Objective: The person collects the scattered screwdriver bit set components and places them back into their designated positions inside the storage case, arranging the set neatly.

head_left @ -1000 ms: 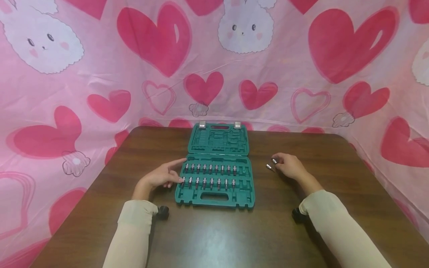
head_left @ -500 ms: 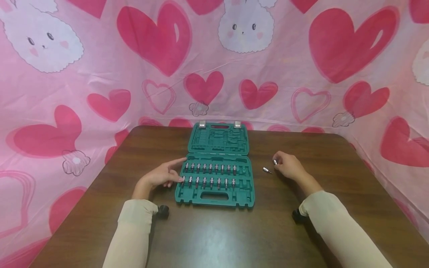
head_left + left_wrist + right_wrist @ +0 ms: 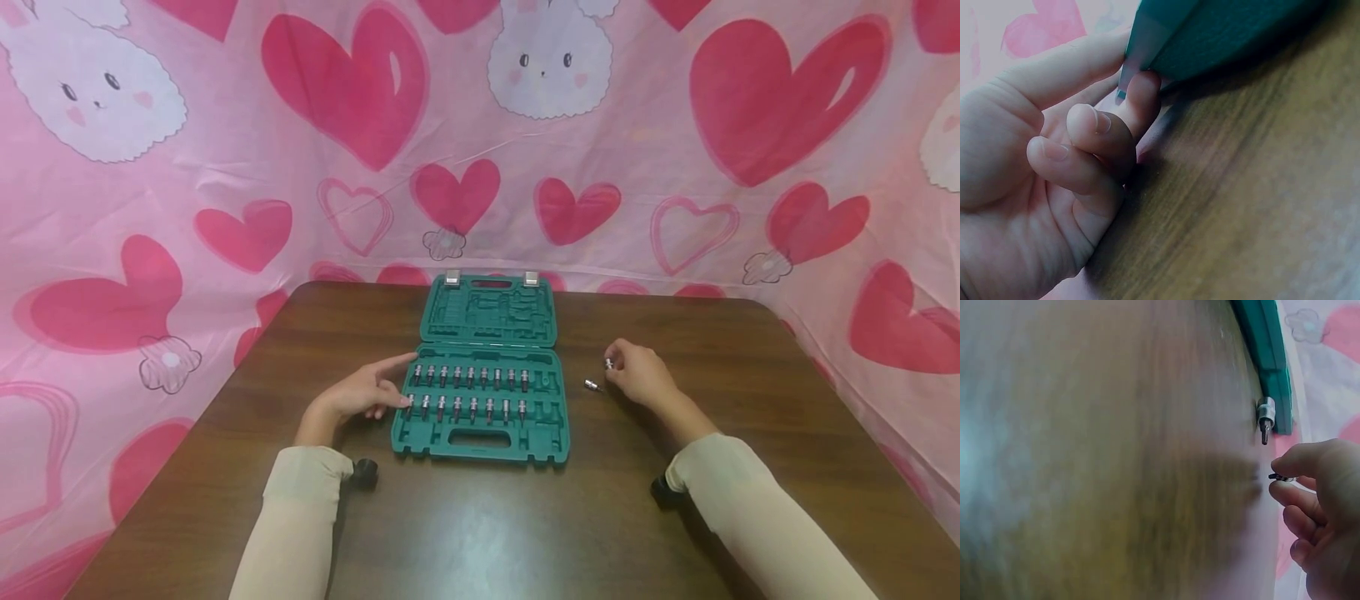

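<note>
A green tool case (image 3: 480,447) lies unfolded on the table, two rows of silver bit sockets (image 3: 457,408) set into its near half. My left hand (image 3: 363,392) is at the case's left edge, index finger stretched to the upper corner and thumb on the rim. In the left wrist view, a fingertip touches the case's side (image 3: 1210,50) and two other fingers curl free. To the right of the case, my right hand (image 3: 641,372) pinches a bit socket (image 3: 1282,478) between thumb and index finger, dark tip outward. Another bit socket (image 3: 592,385) lies loose between hand and case.
The brown wooden table (image 3: 480,533) extends around the case on all sides. Behind the near half stands the case lid (image 3: 487,312), moulded with recesses and carrying two metal latches. Pink cloth (image 3: 630,150) printed with hearts and rabbits hangs behind and at both sides.
The loose bit socket has shifted left and slightly nearer across the table. My right hand has moved a little left with its own bit socket; the left hand stays put.
</note>
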`<control>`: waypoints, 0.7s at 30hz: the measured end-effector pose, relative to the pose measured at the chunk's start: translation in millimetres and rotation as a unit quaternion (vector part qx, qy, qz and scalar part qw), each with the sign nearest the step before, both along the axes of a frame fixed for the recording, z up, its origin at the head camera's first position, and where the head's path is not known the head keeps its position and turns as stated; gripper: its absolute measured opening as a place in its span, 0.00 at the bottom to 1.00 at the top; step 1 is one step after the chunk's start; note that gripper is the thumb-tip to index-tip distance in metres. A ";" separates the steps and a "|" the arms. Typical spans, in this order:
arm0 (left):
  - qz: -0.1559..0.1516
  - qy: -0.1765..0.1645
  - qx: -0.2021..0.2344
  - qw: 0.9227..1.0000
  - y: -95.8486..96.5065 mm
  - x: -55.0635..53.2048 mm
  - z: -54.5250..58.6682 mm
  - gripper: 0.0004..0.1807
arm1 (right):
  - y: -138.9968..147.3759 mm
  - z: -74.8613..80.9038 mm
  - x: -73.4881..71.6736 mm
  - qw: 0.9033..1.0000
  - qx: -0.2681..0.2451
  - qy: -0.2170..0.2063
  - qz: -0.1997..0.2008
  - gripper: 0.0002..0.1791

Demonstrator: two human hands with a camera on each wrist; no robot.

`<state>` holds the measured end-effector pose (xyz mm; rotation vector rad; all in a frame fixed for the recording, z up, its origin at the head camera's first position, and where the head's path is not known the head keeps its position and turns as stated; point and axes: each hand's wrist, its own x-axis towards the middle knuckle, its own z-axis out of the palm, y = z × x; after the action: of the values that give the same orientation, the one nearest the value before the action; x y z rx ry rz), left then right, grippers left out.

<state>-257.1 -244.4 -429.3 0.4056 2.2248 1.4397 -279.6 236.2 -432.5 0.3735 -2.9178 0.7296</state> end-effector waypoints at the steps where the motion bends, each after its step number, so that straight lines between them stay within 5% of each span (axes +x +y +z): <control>1: 0.000 0.000 0.000 1.000 0.0 0.0 0.0 0.44 | -1.5 0.3 0.3 1.000 -0.002 0.001 0.000 0.12; 21: 0.006 0.004 -0.005 1.000 0.4 0.9 -0.1 0.43 | -36.1 8.9 13.6 0.996 -0.089 -0.017 0.012 0.11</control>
<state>-256.2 -244.0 -429.4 0.3969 2.2439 1.4360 -266.0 200.0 -423.6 0.3823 -2.8541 0.9997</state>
